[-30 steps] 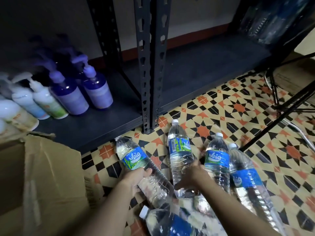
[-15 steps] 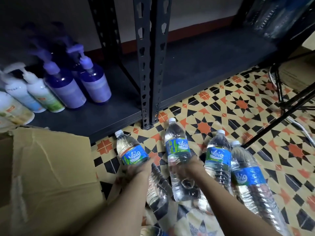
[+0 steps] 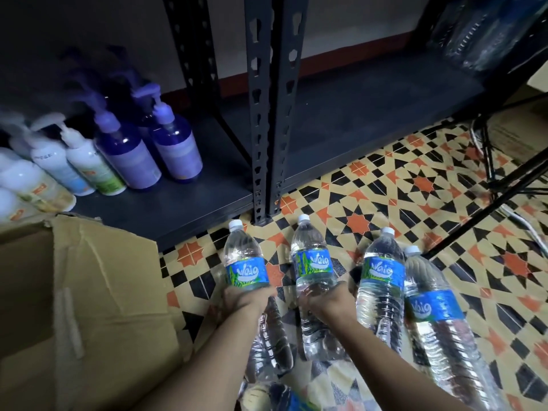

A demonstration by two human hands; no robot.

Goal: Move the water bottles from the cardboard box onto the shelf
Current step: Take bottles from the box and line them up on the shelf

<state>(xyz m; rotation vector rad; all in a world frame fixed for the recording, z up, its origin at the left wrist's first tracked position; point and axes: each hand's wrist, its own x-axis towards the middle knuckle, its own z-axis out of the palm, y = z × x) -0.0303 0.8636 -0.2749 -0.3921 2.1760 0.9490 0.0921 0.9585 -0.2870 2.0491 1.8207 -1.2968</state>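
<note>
Patterned floor tiles [image 3: 357, 222] in orange, black and cream fill the head view, and a dark metal shelf [image 3: 178, 203] runs low along the far side of them. The left hand [image 3: 246, 301] has its fingers curled round the first water bottle [image 3: 246, 271], gripping just under the blue label, which reads "Vaio" in white. The right hand [image 3: 329, 301] grips the second water bottle [image 3: 314, 262] the same way, below a matching label with green streaks. Both bottles have white caps that point away from the hands toward the shelf; whether their bases touch the floor cannot be told.

Just right of the right hand stand the third water bottle [image 3: 381, 277] and the fourth water bottle [image 3: 433, 310], touching each other and carrying the same brand. Left of the left hand lies the open cardboard box [image 3: 103, 292], with one flap folded outward.

Beyond the hands, two perforated shelf posts [image 3: 272, 114] rise from the floor directly ahead of the caps. On the shelf beyond the box stand purple pump bottles [image 3: 175, 143] and white pump bottles [image 3: 86, 164]; their labels are too blurred to read. Far right of the hands, black tripod legs [image 3: 504, 197] cross the tiles beside a white cable [image 3: 527, 229].
</note>
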